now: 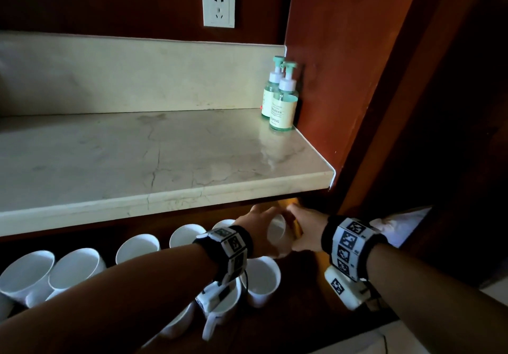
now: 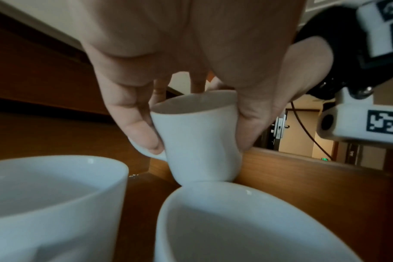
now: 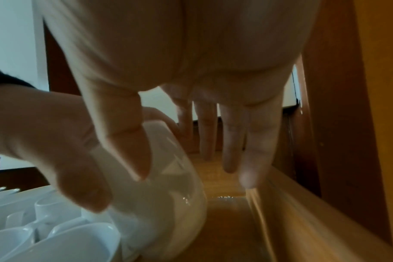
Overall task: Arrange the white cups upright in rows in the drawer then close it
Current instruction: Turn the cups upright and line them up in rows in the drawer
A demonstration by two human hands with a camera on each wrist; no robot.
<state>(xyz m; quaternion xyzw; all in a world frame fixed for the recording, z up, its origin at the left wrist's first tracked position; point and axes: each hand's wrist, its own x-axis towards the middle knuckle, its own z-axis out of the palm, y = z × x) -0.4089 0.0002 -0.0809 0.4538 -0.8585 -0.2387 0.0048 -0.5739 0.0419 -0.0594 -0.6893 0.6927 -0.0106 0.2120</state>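
Place: a hotel-room or home refreshment nook
Bench: pale marble bench (image 1: 165,155) set in red-brown wood panelling
Signs: wall socket (image 1: 218,7), two pump bottles (image 1: 280,97), drawer (image 2: 303,173) of white cups (image 1: 79,268)

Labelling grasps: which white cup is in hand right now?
The cup at the drawer's far right corner: left hand grips its sides; the other cups stand untouched.

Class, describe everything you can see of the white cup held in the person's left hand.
The held cup is plain glossy white, ceramic by its look, empty, with a handle at its side. It is upright, slightly tilted, at the drawer's far right corner. The left hand pinches it from above, thumb and fingers on opposite sides. The right hand is beside it; contact is unclear. Its base is hidden behind a nearer cup.
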